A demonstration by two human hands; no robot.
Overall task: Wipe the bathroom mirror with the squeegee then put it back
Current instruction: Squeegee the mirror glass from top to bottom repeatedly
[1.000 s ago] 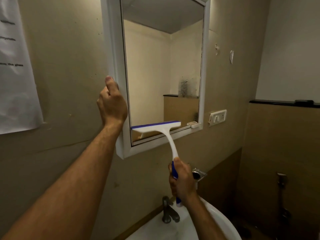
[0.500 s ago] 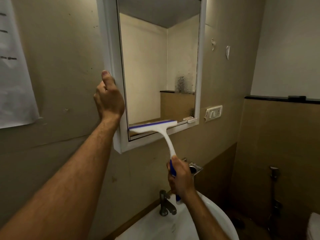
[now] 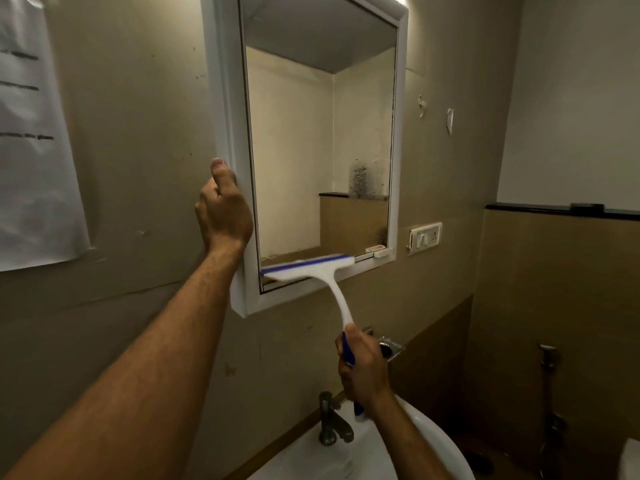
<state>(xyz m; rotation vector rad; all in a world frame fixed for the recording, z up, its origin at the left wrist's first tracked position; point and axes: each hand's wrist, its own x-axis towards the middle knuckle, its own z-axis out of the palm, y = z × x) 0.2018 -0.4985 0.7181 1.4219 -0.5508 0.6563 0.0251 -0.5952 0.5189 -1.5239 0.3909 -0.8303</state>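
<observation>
Gripping one squeegee [image 3: 313, 268] by its blue-and-white handle, the right hand [image 3: 363, 368] is wrapped tight, the blade lying flat across the bottom of the one mirror [image 3: 322, 150]. The left hand [image 3: 223, 211] is clasped on the mirror's white frame [image 3: 225, 98]. Below sit one sink [image 3: 440, 441] and one tap [image 3: 330, 422]; one switch plate [image 3: 425, 238] is on the wall.

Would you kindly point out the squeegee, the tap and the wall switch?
squeegee [image 3: 337, 299]: head view, on its white neck below the blade.
tap [image 3: 329, 424]: head view, on its metal body.
wall switch [image 3: 425, 238]: head view, on its white plate.
</observation>
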